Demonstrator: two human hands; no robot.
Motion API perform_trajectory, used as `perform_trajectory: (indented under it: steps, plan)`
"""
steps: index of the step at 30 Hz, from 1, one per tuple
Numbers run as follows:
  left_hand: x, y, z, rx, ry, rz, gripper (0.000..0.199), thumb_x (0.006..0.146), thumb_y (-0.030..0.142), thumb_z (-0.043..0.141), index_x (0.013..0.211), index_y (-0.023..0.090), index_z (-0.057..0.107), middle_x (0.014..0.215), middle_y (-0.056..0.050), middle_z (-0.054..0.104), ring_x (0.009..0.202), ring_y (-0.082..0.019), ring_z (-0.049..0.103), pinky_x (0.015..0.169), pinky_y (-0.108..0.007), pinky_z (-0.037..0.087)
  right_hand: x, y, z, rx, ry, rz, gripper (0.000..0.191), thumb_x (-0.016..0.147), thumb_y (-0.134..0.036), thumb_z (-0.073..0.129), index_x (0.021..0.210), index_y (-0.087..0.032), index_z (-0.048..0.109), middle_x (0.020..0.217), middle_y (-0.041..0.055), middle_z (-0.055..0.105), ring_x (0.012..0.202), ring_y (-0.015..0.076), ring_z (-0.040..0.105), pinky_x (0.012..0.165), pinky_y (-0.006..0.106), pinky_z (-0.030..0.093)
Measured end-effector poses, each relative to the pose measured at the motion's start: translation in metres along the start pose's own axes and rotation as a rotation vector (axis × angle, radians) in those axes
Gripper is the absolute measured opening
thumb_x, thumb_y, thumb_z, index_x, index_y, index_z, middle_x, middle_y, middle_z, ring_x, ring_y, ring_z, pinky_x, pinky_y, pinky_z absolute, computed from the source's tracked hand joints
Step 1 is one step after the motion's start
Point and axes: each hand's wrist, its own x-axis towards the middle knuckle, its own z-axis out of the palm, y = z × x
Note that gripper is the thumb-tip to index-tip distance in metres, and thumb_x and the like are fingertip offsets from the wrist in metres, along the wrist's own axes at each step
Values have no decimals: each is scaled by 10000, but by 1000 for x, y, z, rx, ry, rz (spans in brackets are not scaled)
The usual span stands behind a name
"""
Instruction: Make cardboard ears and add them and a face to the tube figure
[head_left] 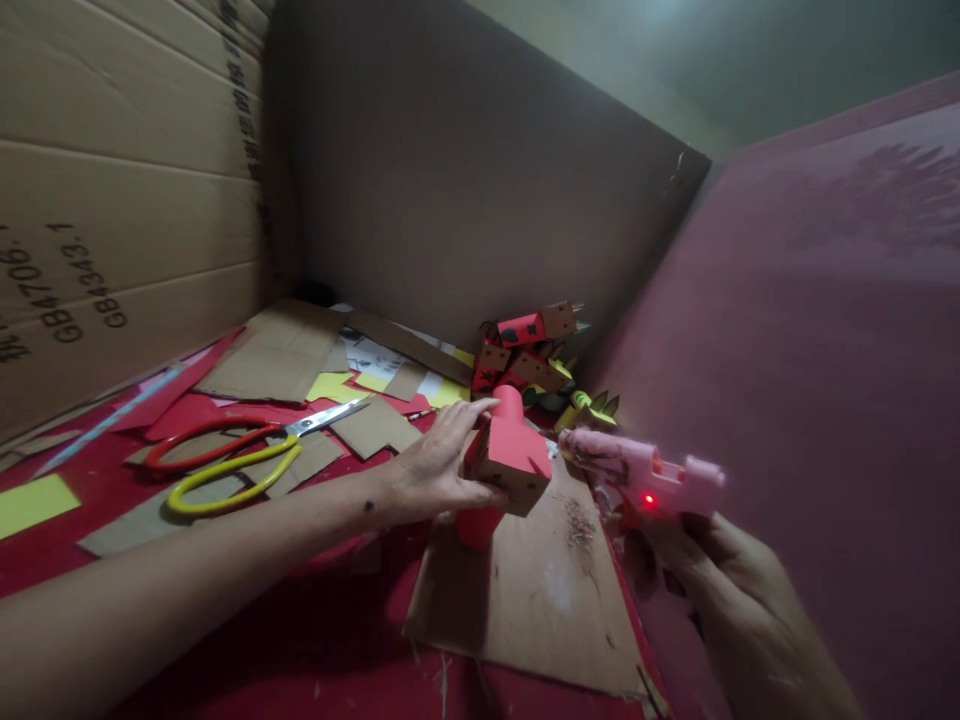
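Observation:
Above a cardboard board (540, 610), my left hand (442, 465) grips a small cardboard piece (517, 462) covered partly in red paper, with a red paper tube projecting above and below it. My right hand (720, 580) is wrapped round the handle of a pink glue gun (645, 468) with a lit red light. The gun's dark, stained nozzle end points left toward the cardboard piece, close to its right side. Small bits of debris lie on the board beneath.
Scissors (281, 440) with red and yellow handles lie at the left among cardboard scraps (270, 350) and coloured paper. Finished-looking red and cardboard pieces (525, 345) are piled behind my left hand. A large carton (127, 190) stands at the left, a pink wall (810, 350) at the right.

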Motion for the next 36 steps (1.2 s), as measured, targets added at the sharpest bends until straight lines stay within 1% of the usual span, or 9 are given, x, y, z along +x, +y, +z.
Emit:
perform_trajectory:
  steps: [4,7,9,12,18,23,27,31,36]
  plan:
    - [0,-1,-2,23,5,28,840,683,433,811,1365,257,353,1351,-130,464,1268,-349,420,1058,-539,349,-1,8,-1,23,-31,-23,237,810,-429,682,705,-227,747,552,15,648,478,155,556,375,218,390]
    - [-1,-2,-1,32,4,52,817,694,432,803,1362,264,364,1342,-124,475,1264,-351,425,1058,-546,353,-1,11,-1,43,-65,-8,254,815,-450,673,728,-222,745,578,25,667,498,171,573,413,237,442]
    - [-1,-2,-1,35,0,57,787,707,423,791,1356,256,378,1328,-124,483,1254,-351,434,1047,-541,367,-1,8,0,41,-82,28,286,824,-480,655,737,-221,739,583,24,662,515,174,575,450,248,469]
    - [-1,-2,-1,39,0,52,745,716,411,783,1331,227,405,1304,-129,492,1225,-348,454,1021,-531,394,0,0,5,8,-84,63,311,841,-490,638,739,-212,732,599,16,651,528,154,563,466,228,448]
    - [-2,-1,0,35,12,59,672,738,353,764,1295,219,412,1266,-111,490,1201,-311,465,1007,-507,415,8,-3,14,-27,-173,-14,318,877,-476,599,757,-206,716,581,5,632,518,131,555,474,203,446]
    - [-1,-2,0,53,16,100,691,724,346,779,1286,212,400,1257,-108,486,1178,-292,461,1018,-498,405,12,-5,20,-51,-188,-26,364,866,-499,592,707,-190,700,551,3,604,492,129,549,457,213,445]
    - [-2,-2,1,52,18,102,689,722,323,776,1287,216,397,1243,-105,487,1168,-285,456,1007,-491,410,15,-9,24,-80,-198,-15,407,858,-537,573,685,-185,682,543,11,599,487,134,551,452,225,449]
    - [-2,-2,2,52,20,108,676,721,346,771,1274,211,407,1225,-105,489,1155,-287,456,1011,-500,404,17,-9,25,-84,-206,-11,415,855,-550,569,675,-186,656,552,17,609,487,133,550,454,228,446]
    - [-1,-3,2,37,21,123,679,727,324,764,1284,168,408,1222,-124,488,1150,-286,455,1002,-488,411,17,-8,25,-81,-207,-22,418,852,-542,574,648,-184,643,535,18,602,466,126,537,442,225,438]
